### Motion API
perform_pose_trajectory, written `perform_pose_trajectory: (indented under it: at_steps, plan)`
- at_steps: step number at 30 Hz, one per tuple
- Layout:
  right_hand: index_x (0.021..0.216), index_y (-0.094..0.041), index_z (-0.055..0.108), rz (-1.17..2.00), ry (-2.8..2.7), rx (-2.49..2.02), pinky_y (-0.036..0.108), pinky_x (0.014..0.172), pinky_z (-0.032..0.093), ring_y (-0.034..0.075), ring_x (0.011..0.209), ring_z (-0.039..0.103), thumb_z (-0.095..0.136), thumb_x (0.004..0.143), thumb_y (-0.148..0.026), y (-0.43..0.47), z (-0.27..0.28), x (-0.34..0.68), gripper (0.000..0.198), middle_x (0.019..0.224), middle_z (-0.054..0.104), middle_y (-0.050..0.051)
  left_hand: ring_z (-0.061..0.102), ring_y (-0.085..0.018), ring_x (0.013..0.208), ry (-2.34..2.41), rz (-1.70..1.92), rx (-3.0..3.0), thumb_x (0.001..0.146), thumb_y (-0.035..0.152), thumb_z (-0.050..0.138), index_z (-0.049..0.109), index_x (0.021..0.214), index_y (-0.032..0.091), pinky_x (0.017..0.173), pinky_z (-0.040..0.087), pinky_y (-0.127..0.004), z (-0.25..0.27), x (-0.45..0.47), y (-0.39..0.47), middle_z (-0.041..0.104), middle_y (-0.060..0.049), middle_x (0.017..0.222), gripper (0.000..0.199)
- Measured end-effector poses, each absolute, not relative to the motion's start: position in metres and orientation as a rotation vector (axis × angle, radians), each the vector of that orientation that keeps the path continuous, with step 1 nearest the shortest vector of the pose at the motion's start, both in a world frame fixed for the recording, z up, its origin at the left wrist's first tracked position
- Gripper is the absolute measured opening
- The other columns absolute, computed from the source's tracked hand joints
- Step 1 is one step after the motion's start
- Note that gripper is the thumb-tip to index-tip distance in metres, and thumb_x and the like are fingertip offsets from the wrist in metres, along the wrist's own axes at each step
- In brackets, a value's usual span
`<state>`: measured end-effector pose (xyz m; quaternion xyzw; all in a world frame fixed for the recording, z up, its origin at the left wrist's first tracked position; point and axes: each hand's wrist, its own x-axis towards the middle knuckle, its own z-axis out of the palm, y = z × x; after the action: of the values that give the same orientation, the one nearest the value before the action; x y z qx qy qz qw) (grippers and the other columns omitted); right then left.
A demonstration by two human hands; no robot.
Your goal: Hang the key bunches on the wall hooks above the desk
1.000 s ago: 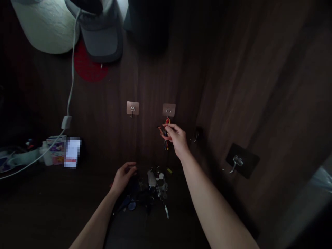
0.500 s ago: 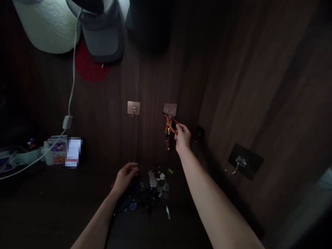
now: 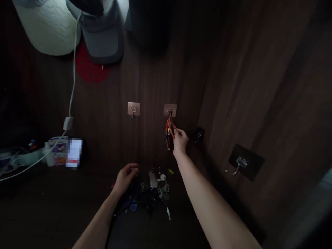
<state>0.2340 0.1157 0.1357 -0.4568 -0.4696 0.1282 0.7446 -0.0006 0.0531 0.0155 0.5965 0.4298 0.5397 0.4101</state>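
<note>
My right hand is closed in a pinch on a red strap. The strap's dark upper end is at a small metal hook on a pinkish square plate; whether it is looped over the hook I cannot tell. Under this hook hangs a bundle of red, yellow and dark cords, partly behind the strap. My left hand rests at the left edge of a pile of keys, fingers bent, thumb apart from them. Among the pile lie a grey oblong fob and a blue round tag.
Another hook plate is on the back wall to the left. Two dark hook plates are on the right wall. Caps hang upper left, beside a white cable. Small boxes and a blurred-out upright item stand left.
My right hand has moved slightly left and down, bringing the strap's dark end from left of the hook to in front of it. My left hand stays in place.
</note>
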Motion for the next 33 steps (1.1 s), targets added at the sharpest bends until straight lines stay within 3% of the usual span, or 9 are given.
perform_pose_trajectory:
  at_steps: [3,11,16,22,29,33]
  plan:
    - [0.087,-0.015,0.061,0.2,-0.896,-0.966,0.026,0.062,0.046,0.017,0.074,0.062,0.049,0.072,-0.042,0.12,0.139,0.225,0.033,0.08,0.068,0.007,0.066,-0.018,0.071,1.071,1.358,1.501,0.065,0.045,0.064,0.063,0.091,0.018,0.07,0.052,-0.031,0.016,0.0,0.053,0.068,-0.003,0.074,0.037]
    - [0.074,-0.017,0.059,0.164,-0.846,-1.096,0.028,0.064,0.047,0.019,0.072,0.062,0.049,0.07,-0.033,0.114,0.139,0.223,0.019,0.077,0.068,0.009,0.066,-0.018,0.071,1.08,1.36,1.515,0.067,0.043,0.063,0.063,0.092,0.018,0.071,0.052,-0.031,0.016,-0.001,0.052,0.069,-0.003,0.075,0.036]
    - [0.079,-0.017,0.058,0.264,-0.857,-1.09,0.027,0.06,0.045,0.018,0.069,0.061,0.049,0.071,-0.039,0.1,0.12,0.221,0.025,0.074,0.066,0.007,0.066,-0.018,0.071,1.084,1.358,1.527,0.067,0.042,0.063,0.063,0.093,0.017,0.071,0.052,-0.031,0.015,-0.001,0.053,0.069,-0.003,0.076,0.035]
    - [0.085,-0.018,0.058,0.259,-0.887,-1.061,0.025,0.066,0.044,0.016,0.078,0.059,0.043,0.075,-0.044,0.086,0.111,0.217,0.032,0.082,0.065,0.005,0.066,-0.018,0.071,1.056,1.367,1.548,0.068,0.042,0.062,0.063,0.093,0.017,0.071,0.052,-0.031,0.013,-0.002,0.055,0.069,-0.003,0.075,0.035]
    - [0.089,-0.018,0.054,0.402,-0.932,-0.953,0.024,0.055,0.043,0.013,0.057,0.056,0.051,0.071,-0.036,0.069,0.097,0.211,0.025,0.062,0.06,-0.002,0.066,-0.018,0.068,1.087,1.433,1.469,0.066,0.042,0.065,0.064,0.09,0.017,0.067,0.052,-0.029,0.018,-0.005,0.054,0.069,-0.003,0.072,0.035]
    - [0.091,-0.018,0.054,0.468,-0.92,-1.01,0.024,0.054,0.042,0.011,0.053,0.054,0.054,0.069,-0.03,0.054,0.072,0.212,0.025,0.06,0.059,-0.003,0.065,-0.016,0.068,1.13,1.703,1.292,0.068,0.041,0.063,0.061,0.098,0.016,0.065,0.051,-0.027,0.022,-0.019,0.057,0.068,-0.004,0.077,0.039]
